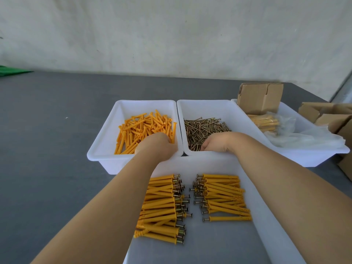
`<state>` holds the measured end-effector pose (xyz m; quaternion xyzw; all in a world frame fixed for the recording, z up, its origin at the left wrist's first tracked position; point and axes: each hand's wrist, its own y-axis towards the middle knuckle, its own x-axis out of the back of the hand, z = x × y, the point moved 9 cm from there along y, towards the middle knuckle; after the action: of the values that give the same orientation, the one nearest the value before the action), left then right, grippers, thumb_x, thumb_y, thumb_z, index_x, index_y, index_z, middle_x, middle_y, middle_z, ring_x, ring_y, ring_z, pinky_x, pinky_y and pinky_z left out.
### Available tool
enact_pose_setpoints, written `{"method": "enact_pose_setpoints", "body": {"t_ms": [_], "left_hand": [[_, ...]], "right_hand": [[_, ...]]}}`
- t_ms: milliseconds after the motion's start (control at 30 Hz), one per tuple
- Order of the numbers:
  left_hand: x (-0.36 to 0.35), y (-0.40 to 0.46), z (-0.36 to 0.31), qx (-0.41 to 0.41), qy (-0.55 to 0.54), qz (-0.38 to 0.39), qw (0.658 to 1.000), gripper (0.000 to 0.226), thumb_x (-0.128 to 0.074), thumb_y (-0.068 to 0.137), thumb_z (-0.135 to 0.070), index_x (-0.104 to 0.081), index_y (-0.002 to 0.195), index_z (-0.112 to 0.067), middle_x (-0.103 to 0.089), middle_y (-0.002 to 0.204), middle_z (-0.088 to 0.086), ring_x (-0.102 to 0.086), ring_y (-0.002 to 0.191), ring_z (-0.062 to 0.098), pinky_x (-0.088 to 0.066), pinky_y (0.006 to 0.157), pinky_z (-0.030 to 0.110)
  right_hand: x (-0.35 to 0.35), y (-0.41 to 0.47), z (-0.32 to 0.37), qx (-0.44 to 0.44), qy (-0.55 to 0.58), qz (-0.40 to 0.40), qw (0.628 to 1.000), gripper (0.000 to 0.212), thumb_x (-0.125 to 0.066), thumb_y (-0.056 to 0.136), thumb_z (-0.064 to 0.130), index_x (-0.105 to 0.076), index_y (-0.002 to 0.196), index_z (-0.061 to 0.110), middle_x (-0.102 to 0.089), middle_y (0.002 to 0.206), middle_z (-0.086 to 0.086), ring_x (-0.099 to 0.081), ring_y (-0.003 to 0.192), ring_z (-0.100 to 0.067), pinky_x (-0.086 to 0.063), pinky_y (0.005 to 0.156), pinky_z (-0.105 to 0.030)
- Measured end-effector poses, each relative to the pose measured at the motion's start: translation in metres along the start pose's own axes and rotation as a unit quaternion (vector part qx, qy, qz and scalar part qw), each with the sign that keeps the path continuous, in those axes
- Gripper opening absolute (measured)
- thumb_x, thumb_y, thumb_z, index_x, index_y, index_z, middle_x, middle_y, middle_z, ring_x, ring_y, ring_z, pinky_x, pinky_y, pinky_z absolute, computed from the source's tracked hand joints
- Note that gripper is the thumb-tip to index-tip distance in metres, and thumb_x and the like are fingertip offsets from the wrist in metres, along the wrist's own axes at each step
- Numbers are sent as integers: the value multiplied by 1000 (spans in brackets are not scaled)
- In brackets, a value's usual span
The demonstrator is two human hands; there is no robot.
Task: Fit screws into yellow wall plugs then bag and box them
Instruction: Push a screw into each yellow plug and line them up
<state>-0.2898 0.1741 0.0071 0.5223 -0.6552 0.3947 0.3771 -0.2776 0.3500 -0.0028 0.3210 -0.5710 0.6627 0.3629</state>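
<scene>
Wall plugs (144,128) are sitting loose in the left bin (106,138); your left hand (154,143) is digging in, fingers hidden, grip unclear. Your right hand (217,142) is reaching into the screws (203,128), fingers curled, possibly pinching one. Assembled plugs (224,195) are lying in the near tray (253,187), forearms partly blocking them.

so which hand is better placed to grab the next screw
Right. The right hand is already down in the screw tray, fingers among the loose screws. The left hand is over in the wall plugs.
</scene>
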Motion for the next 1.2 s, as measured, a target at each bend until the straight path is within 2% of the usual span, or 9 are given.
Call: {"method": "enact_pose_setpoints", "body": {"t_ms": [167,267,433,567,700,833,967,1100,1200], "left_hand": [[31,-9,8,-15,-87,-181,979,18,-57,90,-10,-60,91,-28,-62,84,-5,-57,69,13,-39,49,23],[36,-10,13,-12,-135,-210,968,18,-54,92,-6,-58,96,-24,-63,75,-1,-63,68,16,-48,48,28],[32,-9,14,12,-146,-200,969,15,-41,102,-20,-49,114,-17,-68,84,5,-68,76,23,-59,67,45],[35,-13,14,8,-178,-215,960,27,-42,102,-19,-45,129,-19,-69,96,2,-68,81,23,-60,70,46],[53,-31,13,-37,-266,-300,915,6,-57,97,-22,-63,96,-21,-71,76,-7,-69,69,15,-59,65,40],[67,-49,17,-66,-350,-364,860,7,-67,92,-27,-72,95,-25,-64,76,-8,-55,64,5,-50,62,30],[76,-54,15,-96,-392,-361,841,15,-64,94,-24,-72,97,-36,-66,97,-4,-59,78,1,-48,69,17],[81,-60,11,-124,-431,-344,825,26,-59,93,-9,-73,97,-31,-72,85,-5,-49,56,2,-45,56,21],[78,-61,6,-126,-487,-320,803,26,-57,95,-6,-70,109,-24,-67,72,-11,-64,61,4,-48,51,17]], "right_hand": [[6,5,-8,20,142,-67,987,11,-69,90,21,-75,95,29,-68,102,8,-62,95,-12,-50,75,-25],[23,-1,-13,66,226,-210,949,12,-74,87,19,-72,78,28,-68,87,11,-62,89,-12,-49,78,-30],[45,-25,-35,48,347,-382,855,11,-67,91,14,-68,98,23,-73,85,3,-69,77,-13,-53,66,-24],[49,-38,-32,59,428,-375,820,56,-59,94,4,-40,144,22,-75,85,1,-73,73,-12,-55,66,-21],[46,-52,-14,104,566,-342,743,52,-58,94,2,-46,140,22,-76,83,-2,-75,70,-13,-50,54,-18],[29,-51,8,139,692,-263,658,45,-59,94,2,-50,131,27,-77,84,-4,-76,81,-21,-48,59,-26],[18,-50,16,159,688,-249,663,44,-58,95,3,-52,131,27,-77,89,-6,-76,84,-23,-50,62,-28],[17,-50,13,169,697,-248,651,44,-58,95,2,-52,131,26,-77,89,-8,-75,82,-24,-51,61,-27],[19,-51,11,185,702,-247,642,44,-57,95,1,-51,131,26,-76,87,-7,-75,82,-25,-52,60,-26]]}}
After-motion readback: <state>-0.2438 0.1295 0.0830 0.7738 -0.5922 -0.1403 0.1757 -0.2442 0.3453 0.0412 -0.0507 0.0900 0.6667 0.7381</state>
